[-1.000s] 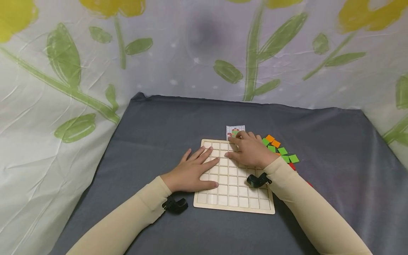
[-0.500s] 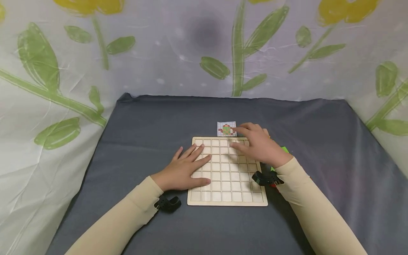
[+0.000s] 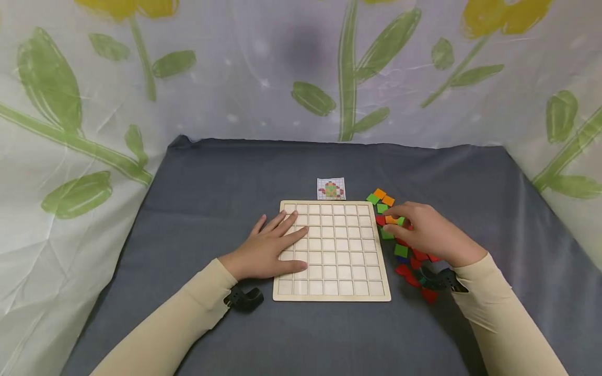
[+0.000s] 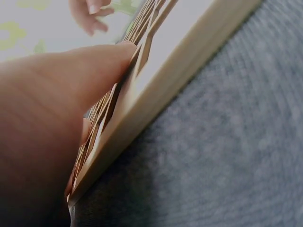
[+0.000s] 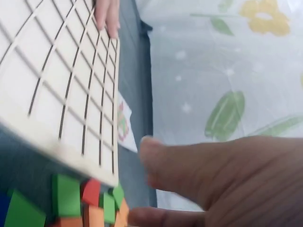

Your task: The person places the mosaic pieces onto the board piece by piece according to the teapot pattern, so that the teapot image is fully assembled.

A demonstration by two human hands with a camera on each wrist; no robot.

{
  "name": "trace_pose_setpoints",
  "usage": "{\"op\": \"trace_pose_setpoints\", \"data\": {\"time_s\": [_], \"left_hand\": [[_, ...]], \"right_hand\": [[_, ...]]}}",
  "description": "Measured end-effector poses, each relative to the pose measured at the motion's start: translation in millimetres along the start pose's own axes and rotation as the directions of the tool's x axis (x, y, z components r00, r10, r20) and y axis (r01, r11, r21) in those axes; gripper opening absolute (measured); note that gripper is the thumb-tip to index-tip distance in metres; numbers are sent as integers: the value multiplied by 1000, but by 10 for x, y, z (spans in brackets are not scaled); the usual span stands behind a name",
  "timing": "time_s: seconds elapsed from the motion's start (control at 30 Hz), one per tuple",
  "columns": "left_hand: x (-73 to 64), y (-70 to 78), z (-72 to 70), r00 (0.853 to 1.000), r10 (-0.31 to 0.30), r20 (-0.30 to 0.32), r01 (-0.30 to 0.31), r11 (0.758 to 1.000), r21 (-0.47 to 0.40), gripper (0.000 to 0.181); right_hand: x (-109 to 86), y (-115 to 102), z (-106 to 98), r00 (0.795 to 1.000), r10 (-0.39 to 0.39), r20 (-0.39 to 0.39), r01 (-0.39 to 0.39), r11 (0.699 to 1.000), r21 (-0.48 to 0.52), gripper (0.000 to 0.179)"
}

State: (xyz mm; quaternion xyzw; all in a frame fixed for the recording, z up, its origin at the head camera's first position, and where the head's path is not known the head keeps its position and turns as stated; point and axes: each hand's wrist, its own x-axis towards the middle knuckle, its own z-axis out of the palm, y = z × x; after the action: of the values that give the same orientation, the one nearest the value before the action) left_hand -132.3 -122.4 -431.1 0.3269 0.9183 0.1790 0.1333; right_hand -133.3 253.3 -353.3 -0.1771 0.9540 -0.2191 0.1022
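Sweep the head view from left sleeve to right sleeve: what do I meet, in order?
Left sleeve → left hand → wooden grid board → coloured pieces → right hand → right sleeve. The picture card lies beyond the board, within its width, so it's left out.

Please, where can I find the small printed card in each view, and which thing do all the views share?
Head: the card lies just beyond the far edge of the wooden board, slightly right of the picture's middle.
Left wrist: the card is not visible.
Right wrist: the card is left of the middle, beside the wooden board's edge.
Shared landmark: the wooden board, central in head, slanting in left wrist, upper left in right wrist.
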Motion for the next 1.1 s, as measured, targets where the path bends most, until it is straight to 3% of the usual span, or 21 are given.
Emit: {"op": "trace_pose_setpoints", "data": {"time_s": [0.2, 0.37, 0.5, 0.8, 1.1], "left_hand": [[35, -2, 17, 1000, 3, 20, -3, 1000, -2, 85], [57, 20, 37, 1000, 7, 12, -7, 1000, -12, 85], [47, 22, 15, 1000, 4, 6, -4, 1000, -13, 85], [9, -8, -24, 999, -14, 31, 14, 1000, -2, 86], [6, 25, -51, 1000, -15, 16, 15, 1000, -7, 86]], "right_hand": [[-184, 143, -4, 1000, 7, 29, -6, 999, -34, 22], [-328, 240, 76, 994, -2, 112, 2, 1000, -8, 7], [-398, 270, 120, 987, -4, 159, 0, 1000, 25, 11], [-369, 258, 243, 991, 9, 134, -10, 1000, 6, 17], [-331, 264, 263, 993, 27, 117, -28, 1000, 5, 14]]}}
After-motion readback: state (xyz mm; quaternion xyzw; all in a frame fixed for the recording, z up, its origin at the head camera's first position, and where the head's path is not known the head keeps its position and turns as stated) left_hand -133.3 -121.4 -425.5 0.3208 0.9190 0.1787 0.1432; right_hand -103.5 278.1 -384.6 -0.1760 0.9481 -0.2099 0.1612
